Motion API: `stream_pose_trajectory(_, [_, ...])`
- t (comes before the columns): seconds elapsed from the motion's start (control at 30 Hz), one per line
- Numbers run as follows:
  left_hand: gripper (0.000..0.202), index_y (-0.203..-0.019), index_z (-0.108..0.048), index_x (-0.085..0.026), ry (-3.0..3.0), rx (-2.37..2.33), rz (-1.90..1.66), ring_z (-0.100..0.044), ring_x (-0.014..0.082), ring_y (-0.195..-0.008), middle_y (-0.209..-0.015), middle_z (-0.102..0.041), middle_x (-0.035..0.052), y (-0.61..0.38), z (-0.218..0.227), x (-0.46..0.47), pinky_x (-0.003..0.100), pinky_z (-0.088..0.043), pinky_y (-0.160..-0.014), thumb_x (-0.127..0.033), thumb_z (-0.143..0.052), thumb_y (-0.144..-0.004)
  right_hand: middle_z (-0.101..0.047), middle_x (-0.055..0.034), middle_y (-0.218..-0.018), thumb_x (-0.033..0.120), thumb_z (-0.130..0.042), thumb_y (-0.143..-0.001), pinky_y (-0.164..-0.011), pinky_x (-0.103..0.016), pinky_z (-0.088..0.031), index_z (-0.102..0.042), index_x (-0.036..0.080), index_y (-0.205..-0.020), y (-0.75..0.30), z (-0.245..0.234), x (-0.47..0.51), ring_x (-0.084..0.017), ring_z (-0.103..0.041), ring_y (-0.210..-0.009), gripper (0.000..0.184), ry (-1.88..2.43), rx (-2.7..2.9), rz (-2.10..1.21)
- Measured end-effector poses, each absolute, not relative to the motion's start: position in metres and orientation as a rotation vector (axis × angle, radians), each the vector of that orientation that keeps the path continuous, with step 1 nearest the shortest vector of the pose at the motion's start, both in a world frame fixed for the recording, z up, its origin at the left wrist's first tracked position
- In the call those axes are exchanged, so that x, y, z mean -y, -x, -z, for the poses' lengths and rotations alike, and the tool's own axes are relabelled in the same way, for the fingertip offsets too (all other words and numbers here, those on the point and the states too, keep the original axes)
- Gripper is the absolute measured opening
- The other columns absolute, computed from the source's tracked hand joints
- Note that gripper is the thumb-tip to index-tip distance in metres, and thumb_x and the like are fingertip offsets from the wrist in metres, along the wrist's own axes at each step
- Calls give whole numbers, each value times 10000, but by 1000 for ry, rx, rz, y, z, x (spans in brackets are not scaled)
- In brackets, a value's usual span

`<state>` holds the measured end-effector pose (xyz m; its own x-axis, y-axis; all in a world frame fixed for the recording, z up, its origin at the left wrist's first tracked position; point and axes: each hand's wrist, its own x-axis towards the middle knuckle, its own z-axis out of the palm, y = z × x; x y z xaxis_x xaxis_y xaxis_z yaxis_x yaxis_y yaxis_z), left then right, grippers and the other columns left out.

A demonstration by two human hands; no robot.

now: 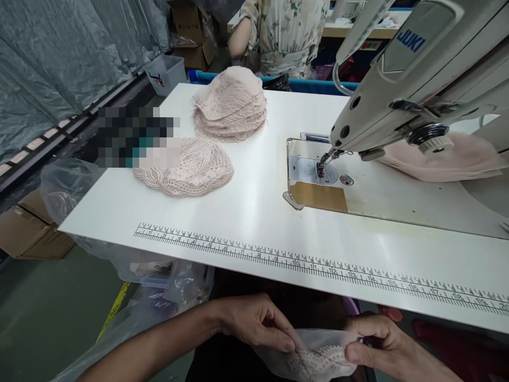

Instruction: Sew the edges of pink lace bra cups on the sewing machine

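Below the front edge of the table, over my lap, my left hand pinches one side of a sheer, pale lace fabric piece. The other side of it is gripped between thumb and fingers of my right hand. A thin reddish line, like thread or a seam, runs across the lace, which is stretched between both hands. Its lower part is cut off by the picture's edge. On the table lie a tall stack of pink lace pieces and a lower stack of pink lace pieces.
A JUKI sewing machine stands at the right, its needle area over a metal plate. More pink fabric lies behind its head. A printed ruler runs along the table's front. Another person is across the table. Cardboard boxes stand left.
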<state>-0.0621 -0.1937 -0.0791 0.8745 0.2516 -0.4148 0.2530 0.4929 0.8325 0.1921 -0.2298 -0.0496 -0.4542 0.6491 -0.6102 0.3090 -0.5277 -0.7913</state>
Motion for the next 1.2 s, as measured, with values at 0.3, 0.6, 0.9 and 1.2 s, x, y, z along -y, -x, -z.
stream_pose_trajectory(0.3, [541, -975, -709, -182, -1048, -539, -47, -643, 182, -909, -939, -709, 56, 60, 81, 193, 225, -471, -822, -624, -649, -669, -601, 16, -589, 430, -718, -704, -582, -200, -406, -719, 207, -653, -192, 53, 231, -94, -493, -570, 228, 1386, 1263, -2128])
stream_pose_trajectory(0.6, [629, -1006, -695, -200, -963, -585, 34, -653, 198, -897, -964, -702, 44, 50, 64, 194, 241, -481, -813, -539, -802, -487, -565, 18, -598, 389, -691, -746, -602, -206, -412, -709, 193, -655, -186, 39, 231, -92, -490, -586, 216, 1280, 1335, -2065])
stream_pose_trajectory(0.9, [432, -940, -715, -182, -991, -596, -33, -668, 153, -805, -896, -711, 42, 43, 62, 195, 180, -485, -729, -483, -747, -633, -517, 32, -588, 385, -677, -763, -579, -197, -380, -689, 191, -643, -191, 47, 237, -77, -432, -560, 228, 1271, 1366, -2025])
stream_pose_trajectory(1.2, [391, -928, -718, -192, -985, -593, -49, -665, 171, -841, -881, -716, 33, 44, 61, 193, 204, -490, -758, -445, -760, -633, -512, 38, -586, 473, -703, -708, -568, -204, -372, -651, 183, -640, -190, 44, 233, -84, -431, -564, 302, 1258, 1332, -2098])
